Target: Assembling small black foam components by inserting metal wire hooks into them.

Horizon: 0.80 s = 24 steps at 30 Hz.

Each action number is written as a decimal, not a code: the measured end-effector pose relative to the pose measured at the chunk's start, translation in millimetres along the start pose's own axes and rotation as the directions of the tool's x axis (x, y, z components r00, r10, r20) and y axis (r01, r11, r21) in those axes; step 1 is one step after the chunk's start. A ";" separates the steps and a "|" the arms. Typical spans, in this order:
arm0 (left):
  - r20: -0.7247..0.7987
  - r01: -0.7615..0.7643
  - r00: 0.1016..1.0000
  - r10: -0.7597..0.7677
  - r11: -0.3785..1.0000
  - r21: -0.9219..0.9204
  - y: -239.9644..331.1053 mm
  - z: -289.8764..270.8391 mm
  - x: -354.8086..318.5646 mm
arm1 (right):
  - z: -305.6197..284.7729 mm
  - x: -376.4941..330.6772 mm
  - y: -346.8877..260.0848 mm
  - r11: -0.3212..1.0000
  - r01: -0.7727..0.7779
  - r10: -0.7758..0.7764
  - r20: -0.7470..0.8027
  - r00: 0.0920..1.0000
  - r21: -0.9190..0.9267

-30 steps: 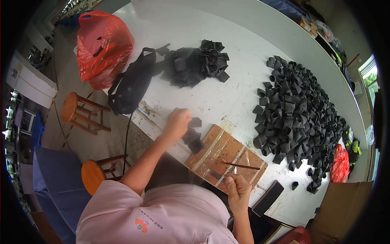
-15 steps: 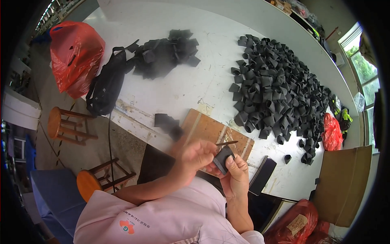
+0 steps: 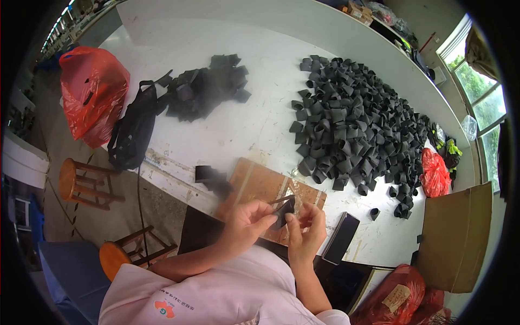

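Note:
Over a brown wooden board (image 3: 246,176), both hands hold one small black fabric piece (image 3: 281,213). My left hand (image 3: 250,221) pinches its left side between thumb and fingers. At its right edge, my right hand (image 3: 307,230) grips with thumb and fingertips. A thin dark stick-like strip (image 3: 280,200) shows just above my left fingers; whether it is held or part of the piece I cannot tell. Several flat black pieces (image 3: 208,176) lie left of the board, partly blurred. A large heap of curled black pieces (image 3: 346,119) covers the right of the white table (image 3: 271,114).
Farther left lie another pile of black pieces (image 3: 189,95), a black bag (image 3: 132,132) and a red plastic bag (image 3: 92,97). A dark rectangular case (image 3: 341,238) sits right of my hands. Wooden stools (image 3: 67,179) stand at left, a cardboard sheet (image 3: 455,238) at right.
My right hand has shifted from a thumb-over-top hold to a fingertip grip on the fabric piece's right edge. The piece has turned and tilted. The whole view has shifted slightly.

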<state>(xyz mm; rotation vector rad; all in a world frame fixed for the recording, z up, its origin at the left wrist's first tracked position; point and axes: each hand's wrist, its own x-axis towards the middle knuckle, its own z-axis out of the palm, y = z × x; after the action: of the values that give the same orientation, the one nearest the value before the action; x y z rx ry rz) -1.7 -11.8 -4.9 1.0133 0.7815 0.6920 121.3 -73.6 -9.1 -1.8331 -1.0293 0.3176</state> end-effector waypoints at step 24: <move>0.260 0.283 0.953 -0.158 0.771 -0.571 12.3 -7.4 9.6 | -2.1 14.9 -2.8 0.516 -0.592 0.270 0.538 0.799 0.620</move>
<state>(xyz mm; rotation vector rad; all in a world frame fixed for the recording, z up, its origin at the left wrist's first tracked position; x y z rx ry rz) -4.3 3.9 1.7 0.3814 0.4411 0.5663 130.1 -63.0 -2.6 -1.1910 -0.4739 1.2808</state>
